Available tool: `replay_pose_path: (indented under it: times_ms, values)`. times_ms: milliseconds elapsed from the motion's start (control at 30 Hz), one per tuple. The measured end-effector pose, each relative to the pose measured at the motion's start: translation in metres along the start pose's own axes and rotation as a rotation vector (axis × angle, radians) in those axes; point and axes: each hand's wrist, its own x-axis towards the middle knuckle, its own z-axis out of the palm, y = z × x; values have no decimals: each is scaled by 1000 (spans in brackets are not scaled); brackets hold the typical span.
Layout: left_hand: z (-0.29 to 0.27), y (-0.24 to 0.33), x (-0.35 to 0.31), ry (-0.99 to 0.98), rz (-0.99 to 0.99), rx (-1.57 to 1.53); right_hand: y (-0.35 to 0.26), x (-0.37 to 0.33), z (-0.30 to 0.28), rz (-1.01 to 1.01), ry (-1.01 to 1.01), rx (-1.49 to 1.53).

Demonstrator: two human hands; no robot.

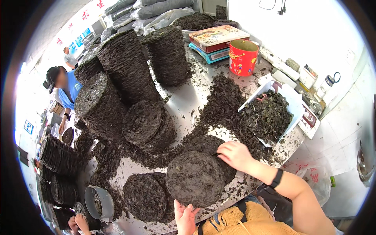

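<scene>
Head view: over the near part of the bench, the left hand grasps a dark disc by its near rim, evenly round, flat face upward. The right hand curls near its far-right rim; its grip I cannot tell. Dark stacks stand beyond.

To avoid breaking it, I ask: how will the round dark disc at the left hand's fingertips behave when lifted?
The disc probably sheds bits: loose flakes litter the table. It may be fairly stiff: its face looks flat with the left hand at its rim.
</scene>
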Motion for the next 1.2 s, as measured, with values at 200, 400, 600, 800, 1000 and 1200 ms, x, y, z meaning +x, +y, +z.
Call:
replay_pose_path:
  times_ms: [200, 400, 600, 800, 1000, 1200]
  values:
    - [5, -1, 16, 22, -170, -91, 4, 8, 33, -12, -105, -173]
    - [10, -5, 30, -1, -179, -398, 19, 16, 24, 152, -142, 138]
    - [41, -8, 74, -333, -192, -707, 34, 18, 21, 382, -227, 405]
    - [34, -22, 87, -359, -224, -786, 37, 15, 22, 445, -175, 447]
    - [31, -28, 88, -344, -187, -745, 29, 16, 32, 516, -104, 381]
    - [32, -30, 88, -354, -191, -737, 36, 18, 27, 564, -109, 497]
